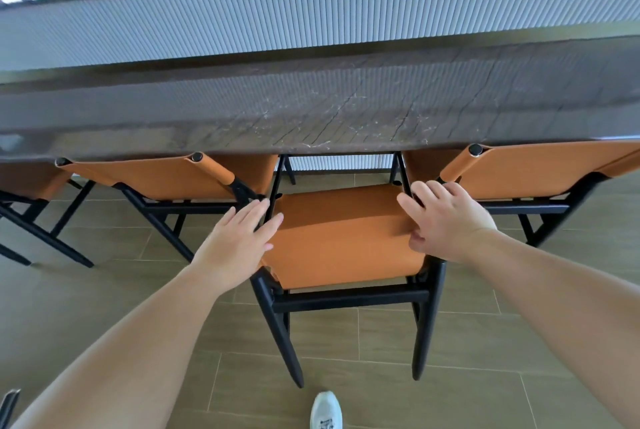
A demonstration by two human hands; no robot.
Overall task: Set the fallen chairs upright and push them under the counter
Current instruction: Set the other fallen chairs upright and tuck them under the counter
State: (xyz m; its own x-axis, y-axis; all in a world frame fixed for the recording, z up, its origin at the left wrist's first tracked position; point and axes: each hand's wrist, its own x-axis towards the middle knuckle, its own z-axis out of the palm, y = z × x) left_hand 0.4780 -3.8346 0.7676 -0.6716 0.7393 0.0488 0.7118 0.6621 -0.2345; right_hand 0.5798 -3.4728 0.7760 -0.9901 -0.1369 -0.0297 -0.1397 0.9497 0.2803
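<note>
Both forearms are seen bare, no sleeves, left hand [239,241] and right hand [446,221] ungloved; white sneaker [325,411] worn at 6 o'clock.

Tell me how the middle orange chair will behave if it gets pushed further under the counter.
The middle chair will probably slide rather than roll, since its black legs end plainly on the tiled floor. Its splayed legs suggest it won't tip easily. The left hand and right hand at its two sides should keep it straight between the neighbouring chairs.
</note>
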